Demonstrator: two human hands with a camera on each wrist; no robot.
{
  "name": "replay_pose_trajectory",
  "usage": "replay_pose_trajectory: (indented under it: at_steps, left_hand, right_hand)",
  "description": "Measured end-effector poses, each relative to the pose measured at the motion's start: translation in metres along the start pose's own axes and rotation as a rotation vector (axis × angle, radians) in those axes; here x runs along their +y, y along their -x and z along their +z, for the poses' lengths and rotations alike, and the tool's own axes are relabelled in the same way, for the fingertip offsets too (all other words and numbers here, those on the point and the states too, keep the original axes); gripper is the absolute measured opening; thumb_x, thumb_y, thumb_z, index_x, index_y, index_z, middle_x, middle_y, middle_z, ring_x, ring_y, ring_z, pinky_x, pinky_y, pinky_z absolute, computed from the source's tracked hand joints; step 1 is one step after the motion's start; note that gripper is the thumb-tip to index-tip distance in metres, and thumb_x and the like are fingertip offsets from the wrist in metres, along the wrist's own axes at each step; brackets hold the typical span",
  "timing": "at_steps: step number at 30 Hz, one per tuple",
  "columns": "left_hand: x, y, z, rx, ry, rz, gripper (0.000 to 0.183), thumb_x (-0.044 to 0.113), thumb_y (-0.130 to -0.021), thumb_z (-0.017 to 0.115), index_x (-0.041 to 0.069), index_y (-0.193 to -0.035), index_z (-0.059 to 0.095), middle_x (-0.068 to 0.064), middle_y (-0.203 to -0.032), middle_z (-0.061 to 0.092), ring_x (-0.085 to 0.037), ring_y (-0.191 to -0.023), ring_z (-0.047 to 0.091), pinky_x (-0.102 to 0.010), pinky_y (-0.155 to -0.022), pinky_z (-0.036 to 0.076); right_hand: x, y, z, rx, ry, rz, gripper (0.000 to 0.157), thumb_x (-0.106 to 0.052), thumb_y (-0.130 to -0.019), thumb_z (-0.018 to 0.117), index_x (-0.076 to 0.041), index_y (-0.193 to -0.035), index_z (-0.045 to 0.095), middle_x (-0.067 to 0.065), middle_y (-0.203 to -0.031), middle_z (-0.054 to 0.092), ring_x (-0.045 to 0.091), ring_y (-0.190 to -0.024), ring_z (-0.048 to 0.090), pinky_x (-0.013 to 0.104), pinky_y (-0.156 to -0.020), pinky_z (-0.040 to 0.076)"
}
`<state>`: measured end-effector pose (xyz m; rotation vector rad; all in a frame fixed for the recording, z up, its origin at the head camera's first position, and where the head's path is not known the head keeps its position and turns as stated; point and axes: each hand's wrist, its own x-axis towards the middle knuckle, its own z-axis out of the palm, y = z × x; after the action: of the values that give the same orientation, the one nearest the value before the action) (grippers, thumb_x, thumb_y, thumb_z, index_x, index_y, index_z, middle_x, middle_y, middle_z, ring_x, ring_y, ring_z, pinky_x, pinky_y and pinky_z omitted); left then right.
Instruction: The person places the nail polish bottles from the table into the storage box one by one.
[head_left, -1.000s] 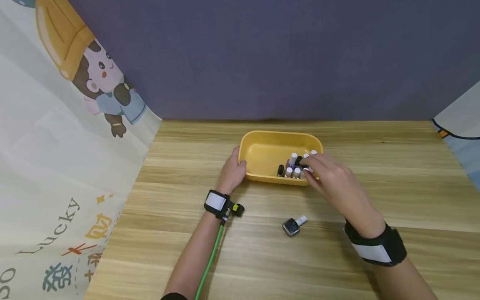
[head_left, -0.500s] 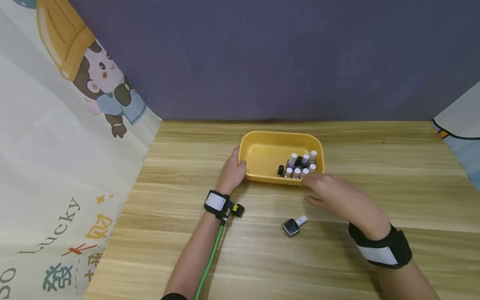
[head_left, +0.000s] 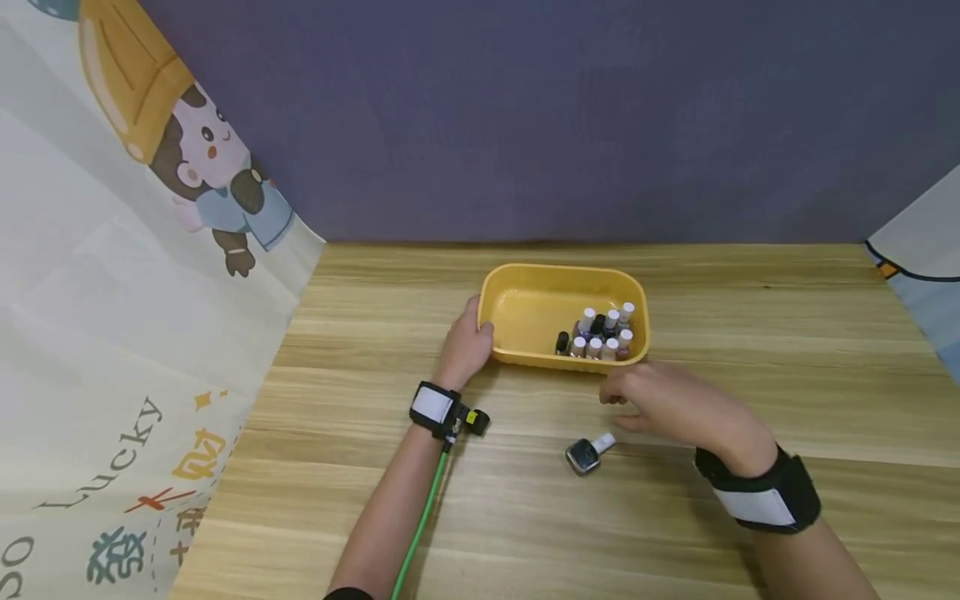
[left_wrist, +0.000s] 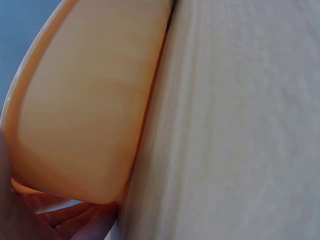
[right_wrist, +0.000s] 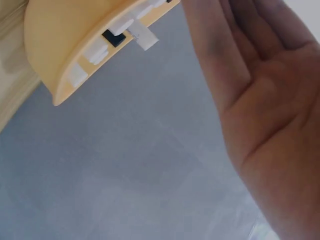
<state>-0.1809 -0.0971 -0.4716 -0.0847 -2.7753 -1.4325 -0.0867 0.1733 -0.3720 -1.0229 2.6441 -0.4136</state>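
At the left end of the yellow plastic bin (head_left: 525, 361), my left hand (head_left: 463, 346) grips the wall, thumb at the rim and fingers around the outside. The left wrist view shows that bin wall (left_wrist: 85, 115) close up, with fingers (left_wrist: 75, 220) under its corner. Several nail polish bottles (head_left: 594, 348) with white or black caps stand grouped in the bin's right part. A dark nail polish bottle (head_left: 583, 456) with a white cap lies on its side on the table. Above and right of it hovers my right hand (head_left: 675, 408), fingers loosely bent, holding nothing.
The wooden table (head_left: 360, 467) ends at a dark blue-grey backdrop (head_left: 525, 125) behind the bin. A printed cloth (head_left: 112, 333) hangs along the left side. A green cable (head_left: 420, 517) runs along the left forearm from the wrist strap.
My right hand has left the bottles in the bin and come down toward the table, near the lying bottle. The left hand and bin have stayed put.
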Motion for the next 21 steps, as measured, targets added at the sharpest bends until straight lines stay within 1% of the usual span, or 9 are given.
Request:
replay_pose_trajectory:
  at_steps: [3,6,8,11,14,18,21]
  left_hand:
    - [-0.001,0.0,0.0,0.005,0.0,0.003,0.052,0.025,-0.091,0.039,0.027,-0.142,0.032,-0.003,-0.13,0.052,-0.016,-0.102,0.053,-0.036,-0.092,0.039]
    - [-0.002,0.0,0.0,0.011,-0.006,0.008,0.051,0.024,-0.091,0.039,0.027,-0.142,0.033,-0.005,-0.132,0.051,-0.017,-0.107,0.052,-0.037,-0.094,0.038]
    - [-0.002,-0.001,0.0,0.013,-0.015,0.007,0.052,0.025,-0.091,0.039,0.027,-0.142,0.033,-0.005,-0.134,0.05,-0.017,-0.11,0.05,-0.036,-0.095,0.037]
    - [-0.002,-0.001,0.0,0.01,-0.018,0.007,0.052,0.026,-0.091,0.038,0.027,-0.142,0.033,-0.006,-0.134,0.05,-0.017,-0.11,0.051,-0.037,-0.095,0.038]
    - [-0.002,-0.001,0.0,0.005,-0.019,0.002,0.053,0.027,-0.09,0.038,0.028,-0.143,0.032,-0.005,-0.135,0.049,-0.016,-0.11,0.05,-0.035,-0.095,0.037]
    - [-0.001,-0.001,-0.001,0.003,-0.016,0.004,0.054,0.028,-0.09,0.037,0.027,-0.143,0.031,-0.003,-0.135,0.048,-0.014,-0.11,0.049,-0.034,-0.095,0.036]
    - [0.0,-0.001,-0.001,0.005,-0.015,0.01,0.053,0.027,-0.09,0.038,0.025,-0.143,0.032,-0.004,-0.134,0.049,-0.015,-0.11,0.05,-0.035,-0.096,0.037]
  right_hand:
    - [0.002,0.0,0.001,-0.046,-0.048,0.017,0.016,-0.02,-0.075,0.069,-0.019,-0.091,0.066,-0.009,-0.087,0.06,0.008,-0.079,0.055,0.027,-0.068,0.046]
    - [0.002,-0.002,0.005,-0.089,-0.08,0.026,0.014,-0.02,-0.075,0.067,-0.021,-0.089,0.065,-0.011,-0.085,0.058,0.008,-0.077,0.054,0.027,-0.066,0.045]
    - [0.002,-0.003,0.008,-0.108,-0.077,0.024,0.015,-0.02,-0.073,0.068,-0.021,-0.088,0.064,-0.012,-0.085,0.058,0.008,-0.076,0.054,0.027,-0.065,0.044]
    - [0.001,-0.007,0.015,-0.137,-0.041,0.019,0.016,-0.019,-0.071,0.069,-0.021,-0.085,0.064,-0.013,-0.083,0.057,0.006,-0.072,0.051,0.026,-0.062,0.043]
    - [-0.001,-0.012,0.022,-0.159,-0.018,-0.023,0.017,-0.015,-0.067,0.069,-0.021,-0.08,0.061,-0.012,-0.079,0.053,0.006,-0.069,0.047,0.026,-0.061,0.041]
    - [-0.001,-0.018,0.029,-0.164,-0.031,-0.082,0.022,-0.009,-0.061,0.068,-0.022,-0.076,0.058,-0.011,-0.076,0.05,0.007,-0.068,0.043,0.026,-0.061,0.039]
    - [0.0,-0.02,0.031,-0.178,-0.038,-0.089,0.025,-0.009,-0.059,0.069,-0.022,-0.076,0.058,-0.011,-0.076,0.049,0.007,-0.069,0.042,0.026,-0.062,0.038]
